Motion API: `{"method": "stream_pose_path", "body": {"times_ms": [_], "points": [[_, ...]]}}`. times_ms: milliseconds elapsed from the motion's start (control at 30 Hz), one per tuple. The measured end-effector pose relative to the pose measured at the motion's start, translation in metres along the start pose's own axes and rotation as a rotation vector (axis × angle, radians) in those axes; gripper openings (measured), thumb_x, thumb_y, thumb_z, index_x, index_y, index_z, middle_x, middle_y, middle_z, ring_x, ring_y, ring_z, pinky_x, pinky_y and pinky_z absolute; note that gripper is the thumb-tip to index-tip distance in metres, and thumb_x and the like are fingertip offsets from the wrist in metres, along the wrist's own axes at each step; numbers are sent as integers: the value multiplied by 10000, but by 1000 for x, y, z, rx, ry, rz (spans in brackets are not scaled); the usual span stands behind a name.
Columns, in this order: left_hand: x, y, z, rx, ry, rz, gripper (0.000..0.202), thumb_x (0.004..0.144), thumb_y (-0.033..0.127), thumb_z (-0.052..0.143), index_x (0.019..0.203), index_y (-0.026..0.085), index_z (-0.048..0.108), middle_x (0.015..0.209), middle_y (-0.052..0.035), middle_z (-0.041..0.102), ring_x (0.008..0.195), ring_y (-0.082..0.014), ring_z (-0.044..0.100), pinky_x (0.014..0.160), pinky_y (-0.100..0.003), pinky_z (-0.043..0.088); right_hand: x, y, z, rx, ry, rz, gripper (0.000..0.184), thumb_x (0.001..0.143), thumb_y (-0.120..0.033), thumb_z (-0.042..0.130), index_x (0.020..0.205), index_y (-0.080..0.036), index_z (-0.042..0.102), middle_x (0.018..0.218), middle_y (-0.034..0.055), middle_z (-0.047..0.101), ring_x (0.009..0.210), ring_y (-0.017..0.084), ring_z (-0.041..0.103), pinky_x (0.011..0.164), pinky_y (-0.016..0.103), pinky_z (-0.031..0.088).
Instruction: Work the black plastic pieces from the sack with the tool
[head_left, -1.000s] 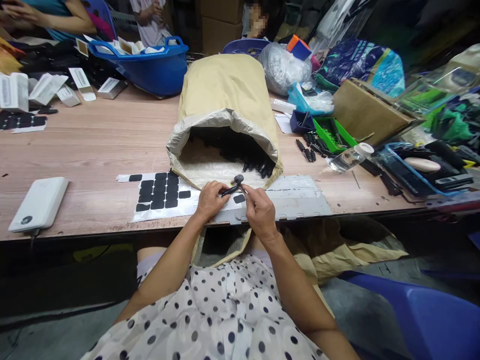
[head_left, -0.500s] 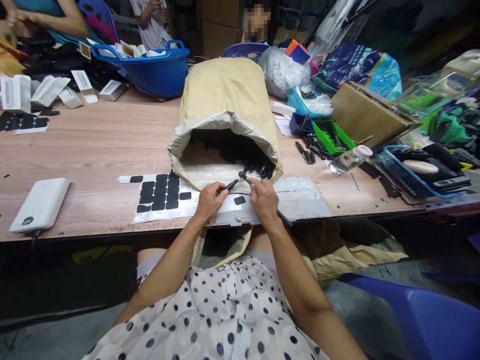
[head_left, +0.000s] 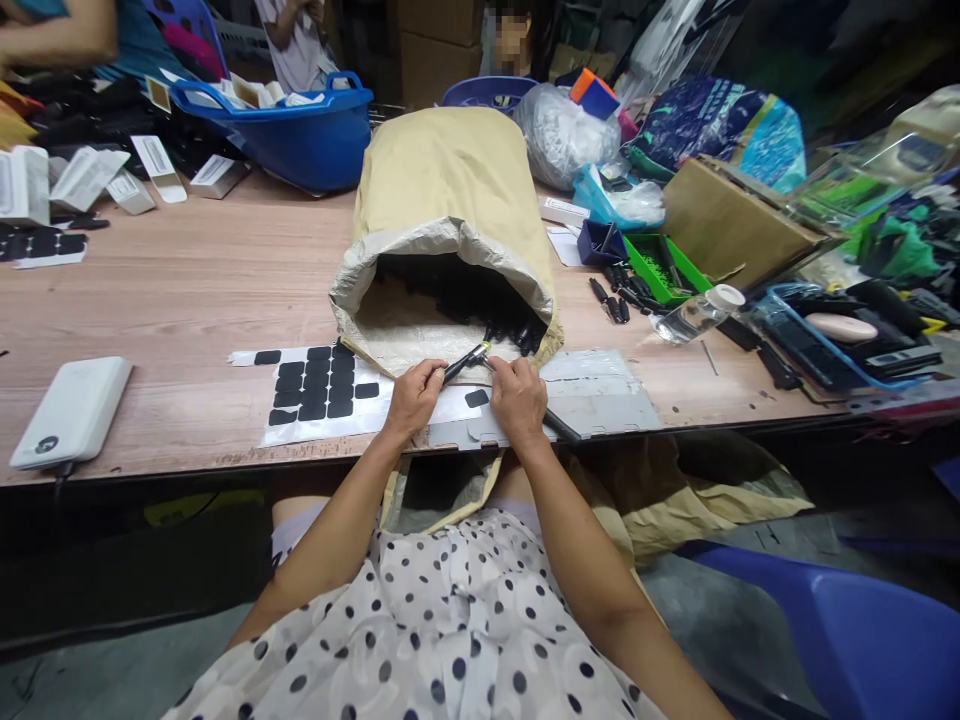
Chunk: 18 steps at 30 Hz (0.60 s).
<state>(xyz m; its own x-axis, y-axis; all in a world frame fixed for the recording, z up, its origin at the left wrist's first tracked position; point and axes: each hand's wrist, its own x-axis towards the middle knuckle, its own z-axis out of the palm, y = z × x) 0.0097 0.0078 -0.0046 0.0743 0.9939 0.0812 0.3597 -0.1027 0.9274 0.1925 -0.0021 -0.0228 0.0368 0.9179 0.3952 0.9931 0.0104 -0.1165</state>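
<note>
Pinching one slim black rod (head_left: 459,366) between thumb and fingers, the left hand (head_left: 414,398) is the nearer of the two to it, as I see it from my end. The right hand (head_left: 517,395) has its fingers curled in on what I take to be one black-handled tool (head_left: 561,427), whose handle pokes out at the heel of the palm.

The relation I'd work from: the rod's long axis slants away and rightward from the left hand, so its far end lies just ahead and left of the right fingertips — I can't tell whether they touch.

Below both hands I have one white sheet (head_left: 375,420) on the desk (head_left: 225,300); three black patches stand apart on it, the rest packed too tightly for me to count surely. One grey board (head_left: 607,395) sits to the right, one white power bank (head_left: 71,412) to the far left. Just past the rod gapes one tan sack (head_left: 450,160), with black pieces (head_left: 517,325) inside — too many and too dark to number. Right of it I get one bottle (head_left: 697,315) and one green tray (head_left: 643,258); farther off, left, five white boxes (head_left: 88,180) and one blue basin (head_left: 300,145).
</note>
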Motion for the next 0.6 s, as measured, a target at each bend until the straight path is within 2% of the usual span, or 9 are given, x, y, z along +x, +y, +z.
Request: {"method": "stream_pose_path", "body": {"times_ms": [67, 133, 200, 267, 333, 367, 433, 500, 600], "points": [[-6, 4, -4, -62, -17, -13, 291, 883, 365, 528, 1033, 197, 712, 891, -34, 729, 834, -206, 668, 781, -317, 524, 0, 0, 0, -2, 0, -1, 350, 954, -163, 489, 1216, -271, 694, 949, 72, 560, 890, 218, 451, 706, 306, 308], [-18, 12, -11, -124, -86, -15, 315, 881, 397, 536, 1045, 191, 710, 902, -38, 724, 832, -200, 658, 758, -306, 521, 0, 0, 0, 0, -3, 0, 345, 956, -173, 492, 1220, -270, 692, 955, 74, 561, 898, 222, 451, 709, 308, 308], [-34, 21, -21, -158, -254, 0, 320, 874, 422, 555, 1030, 193, 714, 913, -39, 722, 834, -196, 655, 745, -296, 520, 0, 0, 0, -2, -10, 0, 345, 958, -183, 495, 1233, -273, 685, 965, 76, 559, 910, 226, 450, 713, 308, 311], [-52, 30, -31, -119, -503, -6, 304, 860, 421, 573, 993, 194, 724, 884, -36, 723, 795, -190, 652, 716, -286, 518, 0, -1, 1, -10, -20, 0, 350, 959, -185, 496, 1244, -276, 677, 971, 77, 555, 915, 227, 447, 717, 306, 315], [-70, 34, -37, 26, -694, -41, 273, 862, 374, 551, 963, 194, 731, 826, -32, 720, 729, -184, 646, 676, -280, 508, 0, -1, 1, -18, -29, 5, 354, 957, -179, 494, 1245, -277, 675, 969, 75, 553, 909, 225, 446, 717, 304, 315], [-78, 33, -37, 140, -729, -51, 259, 863, 335, 534, 954, 195, 732, 819, -35, 721, 723, -189, 649, 674, -283, 504, 0, -1, 1, -20, -32, 8, 354, 955, -176, 494, 1243, -276, 676, 968, 73, 553, 904, 223, 445, 716, 302, 314], [-92, 23, -31, 391, -693, -44, 245, 856, 268, 509, 941, 198, 728, 855, -57, 731, 777, -217, 670, 710, -303, 508, 0, -1, 1, -19, -32, 14, 353, 951, -171, 497, 1237, -274, 677, 965, 71, 554, 897, 219, 445, 711, 301, 311], [-102, 3, -19, 581, -614, -20, 214, 846, 238, 514, 907, 202, 716, 897, -85, 735, 848, -249, 689, 752, -325, 517, 1, -1, 0, -10, -30, 16, 350, 948, -170, 501, 1232, -270, 680, 963, 71, 558, 897, 218, 448, 707, 301, 310], [-108, -32, 6, 676, -563, -25, 147, 834, 214, 541, 778, 218, 677, 753, -82, 702, 762, -259, 693, 710, -338, 532, 1, -1, -1, 12, -28, 19, 344, 948, -170, 499, 1220, -266, 687, 962, 74, 566, 904, 220, 456, 707, 304, 312]]}}
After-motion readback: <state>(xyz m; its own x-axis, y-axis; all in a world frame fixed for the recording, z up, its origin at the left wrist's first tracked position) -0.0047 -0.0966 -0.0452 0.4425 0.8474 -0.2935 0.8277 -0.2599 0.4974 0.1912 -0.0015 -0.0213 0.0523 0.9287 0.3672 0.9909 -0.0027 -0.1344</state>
